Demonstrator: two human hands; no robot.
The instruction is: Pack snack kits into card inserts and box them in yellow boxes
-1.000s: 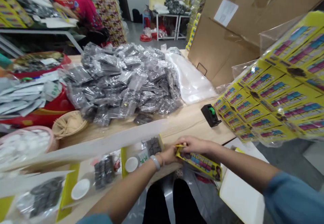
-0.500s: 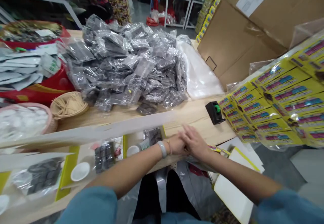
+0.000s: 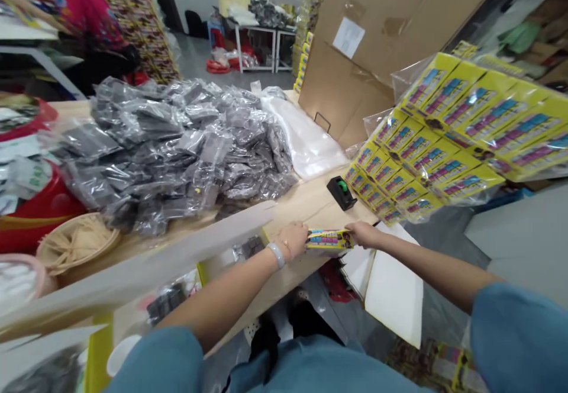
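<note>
A small yellow printed box [image 3: 329,240] is held level just over the front edge of the wooden table [image 3: 310,200]. My left hand [image 3: 293,240] grips its left end with closed fingers; a pale band circles that wrist. At the box's right end my right hand [image 3: 361,233] is closed on it. Open yellow trays [image 3: 213,266] with dark packets and white caps lie to the left of my left hand.
A big heap of clear bags with dark pieces [image 3: 177,144] covers the table's middle. A black device with a green button [image 3: 341,192] sits near the right edge. Wrapped yellow boxes [image 3: 448,138] are stacked at right, cardboard cartons [image 3: 377,44] behind. A person in red [image 3: 89,20] sits far left.
Both hands were pressed together over the box at the table edge; now they have drawn apart to its two ends and hold it level. The camera view has shifted.
</note>
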